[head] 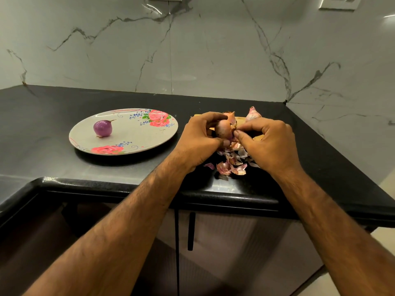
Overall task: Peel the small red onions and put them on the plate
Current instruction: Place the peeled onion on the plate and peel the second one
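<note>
Worktop (42, 116): black, glossy, runs into a corner of the grey-veined marble wall (192, 50). Cabinet doors (224, 242) below the front edge, with a dark vertical handle.

Plate (132, 133): flowered, left of centre on the worktop, well apart from both hands. One peeled onion (102, 128) lies on its left half, purple, stem tip pointing right.

Left hand (198, 137): fingers curled round the held onion (223, 129), lifted just above the worktop, right of the plate.

Right hand (267, 142): thumb and fingertips pinch the dry skin at that onion's right side. Hands almost touch each other.

Wooden board (241, 119): mostly hidden behind the hands, only slivers show.

Peel scraps (233, 163): loose pink-white heap on the worktop, directly below the hands, near the front edge.

Unpeeled onion (253, 114): on the board just behind the right hand, pale pink skin on, tip up.
</note>
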